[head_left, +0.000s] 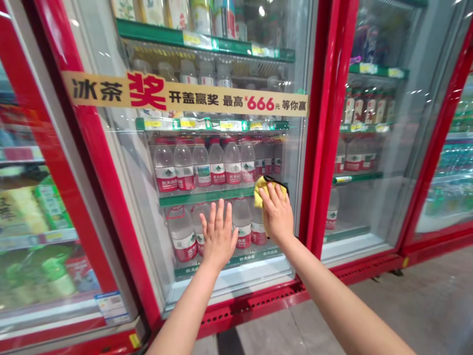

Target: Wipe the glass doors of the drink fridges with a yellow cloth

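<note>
My right hand (278,213) presses a folded yellow cloth (260,193) with a dark edge against the glass door (133,162) of a red-framed drinks fridge. To its left, my left hand (219,235) has its fingers spread and its palm toward the same pane, holding nothing; whether it touches the glass I cannot tell. Behind the pane stand water bottles (201,165) with red and white labels, and larger bottles (183,236) on the shelf below. Part of the lower row is hidden by my hands.
A yellow banner strip (192,97) with Chinese lettering crosses the door above my hands. Red frame posts (325,123) stand at the right, with another glass-fronted fridge section beyond. At left is a further red-edged cabinet (22,212). Grey floor tiles (424,301) lie below.
</note>
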Action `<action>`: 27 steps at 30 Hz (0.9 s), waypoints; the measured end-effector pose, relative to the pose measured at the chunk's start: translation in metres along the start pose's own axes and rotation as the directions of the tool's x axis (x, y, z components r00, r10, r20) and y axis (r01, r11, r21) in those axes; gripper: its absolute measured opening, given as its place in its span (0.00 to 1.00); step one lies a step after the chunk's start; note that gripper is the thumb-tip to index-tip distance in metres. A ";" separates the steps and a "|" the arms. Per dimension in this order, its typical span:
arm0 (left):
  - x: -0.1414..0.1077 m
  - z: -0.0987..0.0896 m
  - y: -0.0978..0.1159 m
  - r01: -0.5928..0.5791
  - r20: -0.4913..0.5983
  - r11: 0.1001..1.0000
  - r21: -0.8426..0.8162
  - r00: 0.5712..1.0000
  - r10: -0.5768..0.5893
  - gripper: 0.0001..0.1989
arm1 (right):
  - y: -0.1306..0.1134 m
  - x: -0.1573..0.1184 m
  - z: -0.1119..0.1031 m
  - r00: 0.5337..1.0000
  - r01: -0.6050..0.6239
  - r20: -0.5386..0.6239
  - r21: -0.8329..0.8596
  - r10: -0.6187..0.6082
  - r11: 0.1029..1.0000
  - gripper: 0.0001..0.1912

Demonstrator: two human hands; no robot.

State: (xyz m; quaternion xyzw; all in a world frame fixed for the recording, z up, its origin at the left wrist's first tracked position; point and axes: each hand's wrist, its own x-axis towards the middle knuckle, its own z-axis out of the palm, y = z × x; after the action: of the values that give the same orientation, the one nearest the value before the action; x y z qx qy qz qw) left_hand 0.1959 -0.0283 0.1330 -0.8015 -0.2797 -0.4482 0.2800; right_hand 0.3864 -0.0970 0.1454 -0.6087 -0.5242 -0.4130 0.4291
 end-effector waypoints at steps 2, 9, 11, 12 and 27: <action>0.001 0.002 0.006 -0.014 0.009 1.000 -0.014 1.000 0.014 0.46 | 0.008 -0.016 0.002 0.998 -0.049 -0.036 -0.019 0.049 0.999 0.30; 0.014 0.011 0.027 -0.078 0.017 0.996 -0.030 0.997 0.079 0.45 | 0.023 0.008 -0.013 0.974 0.170 0.153 -0.027 -0.164 0.985 0.30; 0.018 0.013 0.032 -0.089 0.012 0.996 -0.031 0.996 0.089 0.45 | 0.036 0.016 -0.018 0.988 0.096 0.126 -0.043 -0.090 0.994 0.30; 0.019 0.014 0.034 -0.095 0.010 0.995 -0.029 0.995 0.096 0.45 | 0.044 0.013 -0.018 0.994 0.047 0.104 -0.054 -0.041 0.997 0.31; 0.044 0.026 0.065 -0.145 0.045 0.988 -0.058 0.988 0.148 0.47 | 0.070 0.000 -0.003 0.984 -0.176 0.007 0.041 0.176 0.984 0.44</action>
State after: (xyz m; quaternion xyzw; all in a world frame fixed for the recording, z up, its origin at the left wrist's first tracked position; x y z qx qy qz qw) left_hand 0.2760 -0.0460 0.1469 -0.8380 -0.2146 -0.4140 0.2833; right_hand 0.4558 -0.1051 0.1403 -0.6441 -0.4776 -0.3615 0.4757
